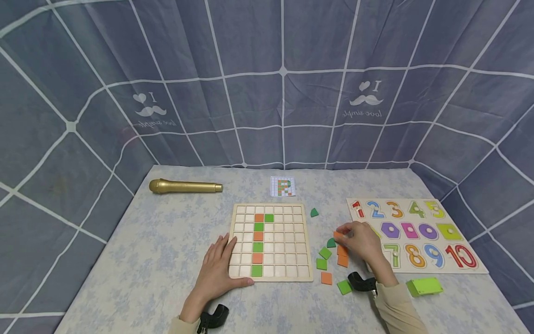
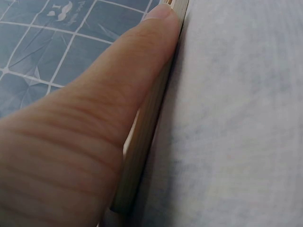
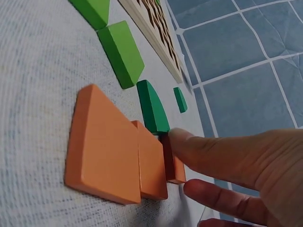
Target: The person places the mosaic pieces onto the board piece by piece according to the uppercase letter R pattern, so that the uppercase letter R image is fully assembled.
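A wooden grid board [image 1: 289, 253] lies on the table with a column of alternating orange and green square tiles, plus a green tile [image 1: 269, 218] at the column's top right. My left hand [image 1: 217, 264] rests at the board's left edge, fingers spread. Its thumb [image 2: 137, 61] lies along the front edge. To the right of the board, my right hand [image 1: 362, 241] pinches an orange tile [image 3: 176, 163] between thumb and fingertips. Two more orange tiles [image 3: 109, 151] lie right beside it, and a dark green curved piece [image 3: 152, 109] sits close to the thumb.
Several loose green tiles [image 1: 325, 253] and an orange tile [image 1: 326, 278] lie right of the board. A dark green piece [image 1: 314, 212] and a pattern card [image 1: 282, 186] are farther back. Around them are a number puzzle [image 1: 421, 234], a lime-green block [image 1: 424, 286] and a gold microphone [image 1: 185, 186].
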The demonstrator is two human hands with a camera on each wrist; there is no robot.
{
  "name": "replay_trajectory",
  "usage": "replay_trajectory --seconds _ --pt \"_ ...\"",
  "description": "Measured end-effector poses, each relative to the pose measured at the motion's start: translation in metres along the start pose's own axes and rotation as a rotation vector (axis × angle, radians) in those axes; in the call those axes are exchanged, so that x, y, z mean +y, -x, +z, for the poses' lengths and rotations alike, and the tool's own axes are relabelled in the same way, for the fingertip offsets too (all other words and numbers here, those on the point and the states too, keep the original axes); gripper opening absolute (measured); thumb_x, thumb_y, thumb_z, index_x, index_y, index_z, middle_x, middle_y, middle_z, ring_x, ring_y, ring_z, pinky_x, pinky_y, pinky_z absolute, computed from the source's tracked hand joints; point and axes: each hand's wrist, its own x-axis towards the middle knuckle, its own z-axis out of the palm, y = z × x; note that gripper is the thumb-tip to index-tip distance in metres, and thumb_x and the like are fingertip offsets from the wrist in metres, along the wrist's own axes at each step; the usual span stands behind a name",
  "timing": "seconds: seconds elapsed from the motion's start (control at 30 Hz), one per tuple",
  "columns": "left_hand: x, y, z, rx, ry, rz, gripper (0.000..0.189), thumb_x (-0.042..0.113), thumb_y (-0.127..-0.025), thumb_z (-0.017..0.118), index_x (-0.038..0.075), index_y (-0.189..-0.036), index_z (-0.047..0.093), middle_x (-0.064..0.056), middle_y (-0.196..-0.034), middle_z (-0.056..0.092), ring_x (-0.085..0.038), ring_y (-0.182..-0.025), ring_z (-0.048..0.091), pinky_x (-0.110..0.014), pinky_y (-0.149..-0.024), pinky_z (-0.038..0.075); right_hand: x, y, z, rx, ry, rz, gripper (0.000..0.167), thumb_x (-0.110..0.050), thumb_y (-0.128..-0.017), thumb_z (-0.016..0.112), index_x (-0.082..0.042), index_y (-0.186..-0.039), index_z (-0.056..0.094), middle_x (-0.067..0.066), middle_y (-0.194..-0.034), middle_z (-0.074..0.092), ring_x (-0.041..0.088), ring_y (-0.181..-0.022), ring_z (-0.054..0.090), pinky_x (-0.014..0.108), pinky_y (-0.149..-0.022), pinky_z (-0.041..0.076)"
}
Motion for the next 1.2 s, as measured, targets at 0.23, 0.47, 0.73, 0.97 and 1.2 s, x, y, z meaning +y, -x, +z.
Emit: replay_trajectory --seconds 0.23,0.47,0.73,0.97,1.2 --pt "0.000 0.001 -0.001 0.001 0.002 -0.002 0.117 0.072 -0.061 0.072 0.004 -0.148 0.032 -0.023 -0.149 0.027 -0.038 -0.140 0.014 -0.056 -0.109 0.015 0.001 -0.002 0.000 -0.039 0.013 0.003 0.019 -0.020 -0.078 0.079 -0.010 -0.093 0.076 0.002 -0.086 0.065 0.018 -0.072 0.050 0.031 -0.057 0.040" --pt "0.000 0.003 -0.002 -0.012 0.008 -0.008 0.117 0.071 -0.062 0.072 0.005 -0.148 0.031 -0.022 -0.150 0.025 -0.038 -0.140 0.014 -0.056 -0.109 0.015 0.001 -0.002 0.002 -0.037 0.016 -0.015 0.018 -0.020 -0.078 0.079 -0.013 -0.086 0.065 0.000 -0.077 0.057 0.018 -0.068 0.048 0.031 -0.056 0.038" --pt "-0.001 0.004 -0.002 -0.013 0.012 -0.013 0.117 0.072 -0.062 0.072 0.004 -0.148 0.032 -0.022 -0.150 0.025 -0.038 -0.140 0.013 -0.057 -0.109 0.015 -0.008 0.000 0.003 0.004 -0.032 -0.041 0.020 -0.017 -0.079 0.077 -0.013 -0.080 0.058 -0.002 -0.065 0.052 0.015 -0.053 0.045 0.030 -0.047 0.034" --pt "-0.002 0.005 -0.003 -0.002 -0.002 -0.007 0.117 0.072 -0.062 0.072 0.005 -0.148 0.032 -0.022 -0.150 0.026 -0.038 -0.140 0.014 -0.056 -0.109 0.015 -0.034 -0.017 0.016 0.079 -0.101 -0.101 0.020 -0.020 -0.079 0.079 -0.012 -0.079 0.061 -0.002 -0.071 0.059 0.015 -0.050 0.044 0.029 -0.044 0.034" --pt "0.002 0.001 -0.001 -0.004 0.011 0.014 0.117 0.072 -0.062 0.072 0.005 -0.149 0.031 -0.022 -0.150 0.025 -0.038 -0.140 0.014 -0.055 -0.109 0.015 -0.064 -0.039 0.039 0.040 -0.153 -0.219 0.014 -0.020 -0.079 0.079 -0.013 -0.083 0.068 -0.004 -0.076 0.063 0.013 -0.057 0.046 0.030 -0.049 0.038"
